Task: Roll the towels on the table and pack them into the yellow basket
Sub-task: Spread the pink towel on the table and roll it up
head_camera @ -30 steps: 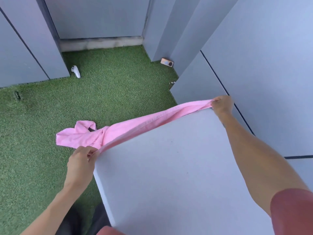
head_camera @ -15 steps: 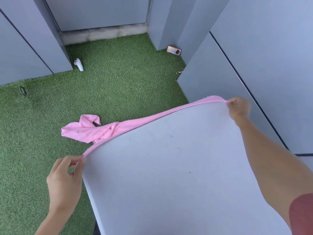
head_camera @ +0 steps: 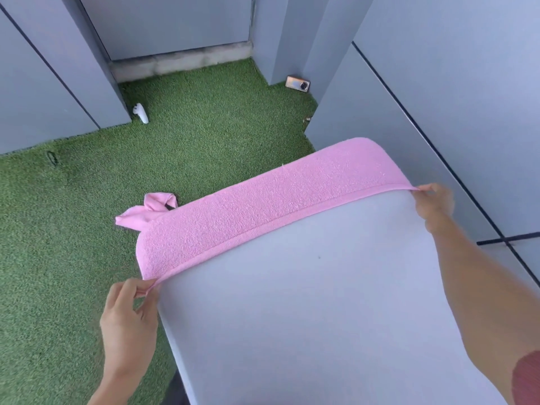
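On the far left, green grass covers the floor, and a small white thing lies on it near the grey wall. It has nothing to do with the job.

Next comes the left hand, just off the left side of the tabletop. Its fingers pinch the near left corner of the pink towel. A pinch on just the corner is a good way to pull the cloth flat without bunching it.

The towel lies across the far part of the tabletop, stretched tight from one hand to the other. Its near edge makes a straight line. The far part hangs over the back edge, and a twisted bit pokes out over the grass on the left. I think the towel is pulled flat like this so it can be rolled up neatly after.

A shiny little phone rests on the grass by the wall, farther back.

On the right, the right hand pinches the other near corner, at the right side of the tabletop. Both hands pull away from each other, and that keeps the edge straight.

The yellow basket is not in view. No rolling is done yet, so the job looks to be near its start.
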The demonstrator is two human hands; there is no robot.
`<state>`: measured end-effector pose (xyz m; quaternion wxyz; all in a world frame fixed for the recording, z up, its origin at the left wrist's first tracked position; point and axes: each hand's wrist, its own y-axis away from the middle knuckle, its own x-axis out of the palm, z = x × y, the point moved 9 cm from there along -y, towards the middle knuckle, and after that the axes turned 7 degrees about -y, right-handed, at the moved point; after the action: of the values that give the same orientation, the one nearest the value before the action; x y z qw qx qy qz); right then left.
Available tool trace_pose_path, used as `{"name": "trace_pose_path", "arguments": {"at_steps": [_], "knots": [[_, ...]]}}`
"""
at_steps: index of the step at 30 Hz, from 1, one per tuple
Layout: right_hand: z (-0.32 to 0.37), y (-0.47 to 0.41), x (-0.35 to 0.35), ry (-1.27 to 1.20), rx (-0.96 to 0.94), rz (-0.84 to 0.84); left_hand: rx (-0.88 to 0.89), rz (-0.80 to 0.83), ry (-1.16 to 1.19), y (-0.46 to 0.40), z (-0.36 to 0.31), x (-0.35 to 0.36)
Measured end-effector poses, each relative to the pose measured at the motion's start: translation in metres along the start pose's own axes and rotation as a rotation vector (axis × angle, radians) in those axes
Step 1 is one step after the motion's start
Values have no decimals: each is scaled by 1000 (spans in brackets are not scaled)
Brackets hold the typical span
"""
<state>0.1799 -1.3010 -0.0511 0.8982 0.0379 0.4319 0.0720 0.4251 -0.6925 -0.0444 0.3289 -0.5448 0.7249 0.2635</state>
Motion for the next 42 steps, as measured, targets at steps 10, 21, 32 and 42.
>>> {"name": "trace_pose_path", "arguments": {"at_steps": [10, 21, 32, 42], "knots": [[-102, 53, -80, -20, 43, -13, 20, -22, 53, 126, 8, 11], [-236, 107, -173, -155, 73, -17, 25, -77, 48, 302, 11, 25], [-339, 144, -252, -190, 12, 8, 20, -118, 31, 467, 7, 38], [-460, 206, -345, -149, -87, -3, -102, -117, 83, 651, 8, 47]]}}
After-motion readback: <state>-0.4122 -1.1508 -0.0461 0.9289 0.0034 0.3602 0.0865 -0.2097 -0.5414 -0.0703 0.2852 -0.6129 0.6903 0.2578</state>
